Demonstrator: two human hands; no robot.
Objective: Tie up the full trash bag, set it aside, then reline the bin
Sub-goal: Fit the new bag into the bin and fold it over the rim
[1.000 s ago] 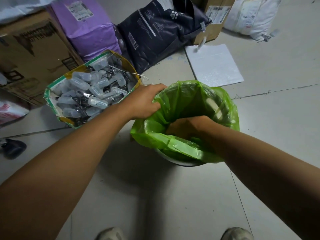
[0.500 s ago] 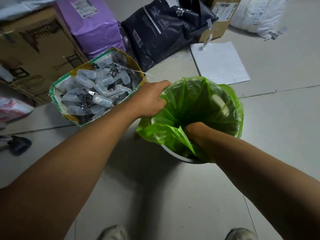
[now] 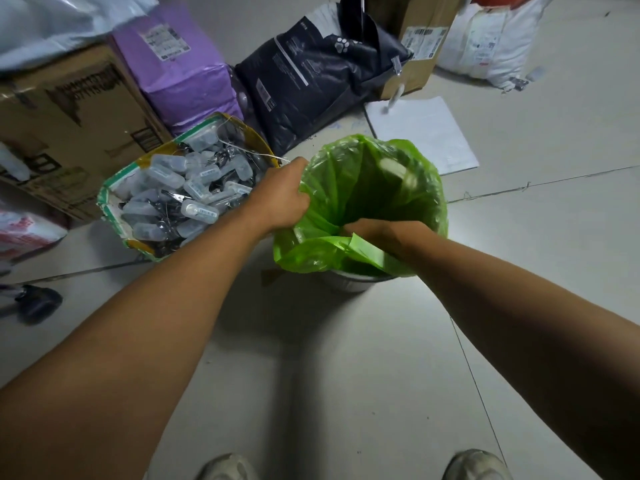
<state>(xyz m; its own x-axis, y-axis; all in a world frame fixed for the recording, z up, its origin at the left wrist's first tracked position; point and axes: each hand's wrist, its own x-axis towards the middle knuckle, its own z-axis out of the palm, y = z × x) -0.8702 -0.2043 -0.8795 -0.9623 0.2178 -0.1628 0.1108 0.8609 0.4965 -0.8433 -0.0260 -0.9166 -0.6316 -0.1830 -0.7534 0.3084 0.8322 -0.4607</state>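
Moved: the right hand (image 3: 382, 235) now sits at the near rim of the bin (image 3: 349, 282), with a folded green band draped beside it.
Bag (image 3: 367, 181): in the bin, mouth open.
Left hand (image 3: 282, 199): fingers clenched on the bag's left edge, likely to spread it.
Right hand: fingers hidden; cannot tell.
Box of vials (image 3: 180, 192): left of bin.

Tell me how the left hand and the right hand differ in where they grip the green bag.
The left hand grips the green bag at its left rim, outside the opening; the right hand holds the near edge, knuckles reaching into the opening. The left hand sits farther from the camera, next to the box of plastic vials; the right hand is closer, over the bin. Both have fingers curled on the bag's plastic.
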